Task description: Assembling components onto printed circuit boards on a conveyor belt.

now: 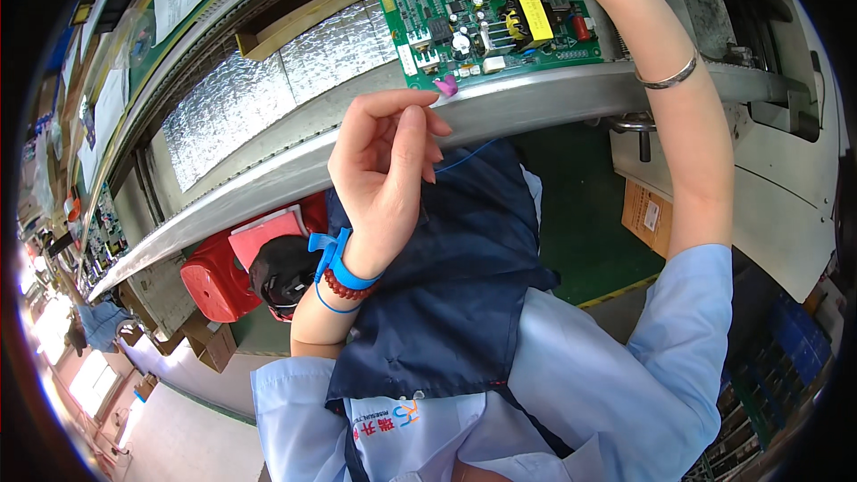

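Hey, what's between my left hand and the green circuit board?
In the head view, a small purple piece and a strip of the silver metal rail show between your left hand and the green circuit board.

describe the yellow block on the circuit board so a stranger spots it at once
Find the metal rail crossing the upper picture; the green circuit board lies along its far edge. Toward the board's right end, left of a red cylinder, the yellow block stands out by its broad, bright, rectangular face.
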Action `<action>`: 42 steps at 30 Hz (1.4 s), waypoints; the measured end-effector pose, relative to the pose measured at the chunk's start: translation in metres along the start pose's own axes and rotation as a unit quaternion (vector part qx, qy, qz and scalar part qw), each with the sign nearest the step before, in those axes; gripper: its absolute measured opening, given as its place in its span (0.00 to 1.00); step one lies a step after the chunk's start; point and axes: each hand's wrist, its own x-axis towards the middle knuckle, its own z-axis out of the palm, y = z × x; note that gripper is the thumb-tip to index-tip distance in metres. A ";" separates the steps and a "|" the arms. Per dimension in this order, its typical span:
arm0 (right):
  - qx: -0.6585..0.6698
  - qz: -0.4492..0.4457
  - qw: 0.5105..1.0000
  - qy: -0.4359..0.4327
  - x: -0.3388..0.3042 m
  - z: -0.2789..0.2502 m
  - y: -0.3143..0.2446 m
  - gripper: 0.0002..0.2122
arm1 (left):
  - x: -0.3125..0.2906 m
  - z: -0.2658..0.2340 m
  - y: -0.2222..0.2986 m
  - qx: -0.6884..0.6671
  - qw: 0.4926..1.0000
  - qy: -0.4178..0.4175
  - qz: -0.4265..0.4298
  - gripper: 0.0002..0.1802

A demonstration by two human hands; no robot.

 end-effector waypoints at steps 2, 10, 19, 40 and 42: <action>-0.020 -0.016 1.000 0.005 -0.002 -0.002 -0.002 0.15 | 0.001 0.000 0.000 0.000 1.000 -0.003 0.002 0.07; 0.114 0.145 0.978 0.096 -0.049 -0.024 0.027 0.14 | 0.001 -0.010 0.001 0.055 0.998 0.025 0.031 0.07; 0.138 0.263 0.954 0.040 -0.120 0.001 0.046 0.20 | 0.017 -0.003 -0.022 0.386 0.895 0.020 0.221 0.11; 0.197 0.158 0.966 0.050 -0.075 0.031 -0.035 0.19 | -0.013 -0.061 -0.006 0.460 0.861 0.121 0.183 0.13; 0.200 0.133 0.969 0.057 -0.067 0.037 -0.043 0.19 | -0.020 -0.071 -0.005 0.460 0.859 0.146 0.173 0.13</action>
